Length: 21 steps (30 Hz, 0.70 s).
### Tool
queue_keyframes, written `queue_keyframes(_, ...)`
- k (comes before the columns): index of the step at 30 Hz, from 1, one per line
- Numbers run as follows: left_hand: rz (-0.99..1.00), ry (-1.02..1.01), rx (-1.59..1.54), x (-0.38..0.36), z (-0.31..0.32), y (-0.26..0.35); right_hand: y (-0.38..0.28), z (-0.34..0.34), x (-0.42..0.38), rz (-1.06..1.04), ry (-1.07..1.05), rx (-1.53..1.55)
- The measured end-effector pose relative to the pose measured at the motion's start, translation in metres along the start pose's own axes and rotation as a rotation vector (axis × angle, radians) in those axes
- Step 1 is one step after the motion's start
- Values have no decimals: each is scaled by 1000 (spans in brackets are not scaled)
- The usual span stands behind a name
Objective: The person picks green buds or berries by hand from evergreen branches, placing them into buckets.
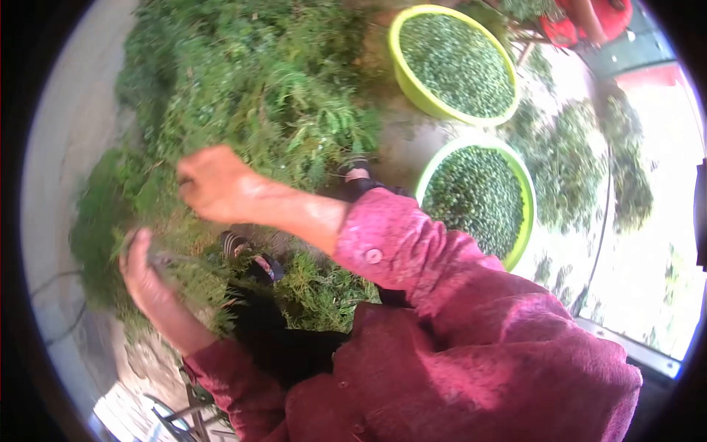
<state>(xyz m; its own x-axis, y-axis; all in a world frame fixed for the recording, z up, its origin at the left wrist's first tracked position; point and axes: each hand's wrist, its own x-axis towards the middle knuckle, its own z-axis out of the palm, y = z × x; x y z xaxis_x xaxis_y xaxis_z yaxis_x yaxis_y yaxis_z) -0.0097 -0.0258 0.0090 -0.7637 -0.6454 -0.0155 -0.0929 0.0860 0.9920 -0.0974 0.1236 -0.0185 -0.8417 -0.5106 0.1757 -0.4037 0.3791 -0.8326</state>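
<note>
My right hand (217,183) is closed in a fist at the left centre, above feathery green foliage; whatever it holds, if anything, is hidden. Lower and farther left, my left hand (146,271) has its fingers raised and is blurred by motion. Blurred green sprigs (188,269) lie beside and against its palm. A large heap of leafy branches (243,81) spreads beyond both hands, and more cut foliage (320,287) lies by my feet.
Two yellow-green tubs, one at the top (412,90) and one nearer (524,247), hold small green pieces. Another person in red (618,18) is at the top right. A metal-framed object (180,418) stands at the lower left.
</note>
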Motion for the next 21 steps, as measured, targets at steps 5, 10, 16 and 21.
queue_keyframes(5, -89, -41, -143, 14, -20, -9, -4, -22, -1, 136, -14, 238)
queue_keyframes(10, -171, -6, -167, 5, -6, 11, 19, -84, -50, 208, 202, 61)
queue_keyframes(16, -219, -6, -211, 3, 2, 9, 67, -198, -238, 731, 544, -41)
queue_keyframes(21, -184, -149, -291, 7, 8, -4, 88, -240, -402, 963, 404, -632)
